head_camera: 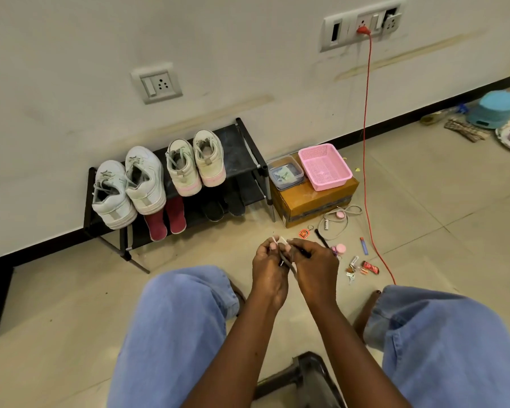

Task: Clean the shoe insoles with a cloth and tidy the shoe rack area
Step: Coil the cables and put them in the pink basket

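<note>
- My left hand (pixel 270 267) and right hand (pixel 317 267) meet at the centre of the frame. The fingers of both are curled and pinch one thin grey cord (pixel 286 262).
- The cord runs down the frame between my palms from a white tip at my fingertips. What kind it is, I cannot tell.
- The pink basket (pixel 324 166), likely its home, sits on a cardboard box (pixel 312 201), up and right of my hands. My right hand is nearer.
- The shoe rack (pixel 242 154) stands up and left.
- Small clutter (pixel 354 265) lies just right of my right hand.
</note>
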The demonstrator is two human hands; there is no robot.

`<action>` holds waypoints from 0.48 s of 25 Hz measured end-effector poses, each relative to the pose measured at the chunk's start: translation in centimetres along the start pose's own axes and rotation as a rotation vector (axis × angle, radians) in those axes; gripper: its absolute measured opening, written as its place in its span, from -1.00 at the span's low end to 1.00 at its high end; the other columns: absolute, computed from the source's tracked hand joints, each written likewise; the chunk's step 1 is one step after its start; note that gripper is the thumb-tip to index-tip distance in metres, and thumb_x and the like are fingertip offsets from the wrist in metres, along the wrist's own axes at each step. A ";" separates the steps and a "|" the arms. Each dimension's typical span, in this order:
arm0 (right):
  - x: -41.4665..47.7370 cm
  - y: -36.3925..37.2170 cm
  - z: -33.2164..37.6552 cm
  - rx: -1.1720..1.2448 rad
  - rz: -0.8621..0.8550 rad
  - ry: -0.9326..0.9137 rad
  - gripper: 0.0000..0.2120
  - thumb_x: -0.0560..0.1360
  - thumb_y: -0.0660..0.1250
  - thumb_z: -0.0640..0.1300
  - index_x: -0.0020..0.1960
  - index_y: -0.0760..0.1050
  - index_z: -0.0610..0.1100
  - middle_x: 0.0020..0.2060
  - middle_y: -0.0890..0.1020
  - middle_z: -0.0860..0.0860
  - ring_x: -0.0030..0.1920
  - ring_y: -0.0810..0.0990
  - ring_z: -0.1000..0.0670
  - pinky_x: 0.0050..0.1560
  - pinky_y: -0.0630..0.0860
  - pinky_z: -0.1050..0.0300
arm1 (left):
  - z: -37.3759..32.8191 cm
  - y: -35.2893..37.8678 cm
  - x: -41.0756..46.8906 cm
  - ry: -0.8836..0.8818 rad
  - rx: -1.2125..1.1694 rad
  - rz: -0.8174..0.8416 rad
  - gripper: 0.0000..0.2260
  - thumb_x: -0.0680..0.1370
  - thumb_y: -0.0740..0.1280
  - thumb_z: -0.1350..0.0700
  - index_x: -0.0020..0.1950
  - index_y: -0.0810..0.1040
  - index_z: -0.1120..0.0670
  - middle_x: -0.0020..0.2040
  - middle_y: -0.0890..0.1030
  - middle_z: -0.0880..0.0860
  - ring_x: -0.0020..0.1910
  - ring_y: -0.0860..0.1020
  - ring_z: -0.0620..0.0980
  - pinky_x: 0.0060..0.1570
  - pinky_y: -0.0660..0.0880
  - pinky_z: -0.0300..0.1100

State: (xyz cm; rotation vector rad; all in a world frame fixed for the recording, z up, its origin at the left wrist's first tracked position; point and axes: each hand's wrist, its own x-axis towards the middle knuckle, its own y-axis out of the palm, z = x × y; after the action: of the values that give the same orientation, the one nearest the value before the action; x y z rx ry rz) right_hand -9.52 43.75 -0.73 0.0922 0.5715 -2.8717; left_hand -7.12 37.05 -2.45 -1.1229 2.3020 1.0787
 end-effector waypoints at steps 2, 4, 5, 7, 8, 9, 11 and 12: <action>-0.6 0.0 -0.1 0.010 -0.043 -0.008 -0.84 0.46 0.36 -0.25 0.03 0.63 -0.21 -0.09 0.68 -0.08 -0.16 0.58 0.09 -0.24 0.35 0.63 | 0.0 -0.3 -0.5 -0.007 0.037 -0.003 -0.79 0.66 0.08 0.19 0.04 0.51 0.16 -0.16 0.54 0.13 -0.16 0.52 -0.01 -0.08 0.52 -0.18; -0.7 -0.2 0.0 0.018 -0.048 -0.036 -0.85 0.45 0.38 -0.24 0.01 0.63 -0.20 -0.12 0.68 -0.06 -0.18 0.58 0.10 -0.23 0.37 0.62 | 0.1 -0.3 -1.0 -0.005 0.083 0.028 -0.81 0.65 0.12 0.17 0.01 0.52 0.14 -0.13 0.58 0.13 -0.11 0.55 0.02 -0.03 0.53 -0.11; -0.7 -0.3 0.1 0.026 -0.042 -0.042 -0.85 0.45 0.38 -0.23 0.00 0.63 -0.19 -0.13 0.68 -0.05 -0.18 0.58 0.11 -0.22 0.39 0.61 | 0.2 -0.2 -1.2 -0.008 0.095 0.053 -0.82 0.64 0.14 0.17 0.00 0.53 0.14 -0.11 0.60 0.12 -0.08 0.57 0.02 -0.01 0.53 -0.08; -0.6 -0.5 0.1 0.050 -0.034 -0.022 -0.85 0.45 0.38 -0.22 0.01 0.63 -0.17 -0.16 0.67 -0.01 -0.19 0.57 0.13 -0.22 0.39 0.60 | 0.3 0.0 -1.3 -0.023 0.115 0.085 -0.83 0.62 0.17 0.18 -0.01 0.56 0.13 -0.09 0.62 0.10 -0.06 0.58 0.01 0.07 0.52 -0.05; -0.5 -0.6 0.0 0.062 -0.030 -0.005 -0.85 0.45 0.38 -0.21 0.01 0.63 -0.17 -0.18 0.65 0.01 -0.20 0.56 0.15 -0.23 0.39 0.60 | 0.3 0.0 -1.3 -0.027 0.114 0.086 -0.83 0.61 0.18 0.20 -0.02 0.57 0.13 -0.09 0.63 0.10 -0.06 0.58 0.01 0.11 0.50 -0.04; -0.4 -0.6 0.0 0.076 -0.020 0.011 -0.85 0.45 0.39 -0.20 0.01 0.63 -0.17 -0.21 0.63 0.05 -0.21 0.55 0.18 -0.25 0.39 0.60 | 0.3 -0.1 -1.2 -0.026 0.100 0.086 -0.84 0.60 0.20 0.22 -0.03 0.58 0.13 -0.10 0.63 0.10 -0.06 0.57 0.02 0.12 0.48 -0.04; -0.3 -0.6 -0.2 0.125 0.015 0.056 -0.86 0.44 0.39 -0.20 0.00 0.63 -0.15 -0.25 0.61 0.09 -0.20 0.56 0.21 -0.26 0.42 0.55 | 0.2 -0.4 -1.0 -0.026 0.085 0.082 -0.85 0.58 0.22 0.24 -0.05 0.60 0.13 -0.11 0.64 0.09 -0.09 0.57 0.01 0.03 0.50 -0.11; -0.1 -0.7 -0.4 0.171 0.036 0.093 -0.87 0.44 0.39 -0.20 -0.02 0.64 -0.12 -0.25 0.62 0.10 -0.17 0.59 0.17 -0.22 0.46 0.49 | 0.1 -0.6 -0.9 -0.025 0.087 0.085 -0.85 0.57 0.24 0.25 -0.05 0.60 0.13 -0.11 0.65 0.09 -0.10 0.58 0.01 -0.04 0.52 -0.16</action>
State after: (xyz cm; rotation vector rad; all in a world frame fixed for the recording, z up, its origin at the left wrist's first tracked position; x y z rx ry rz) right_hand -9.58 44.50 -0.83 0.2607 0.3357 -2.8877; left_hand -6.08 37.38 -2.27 -0.9822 2.3714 1.0064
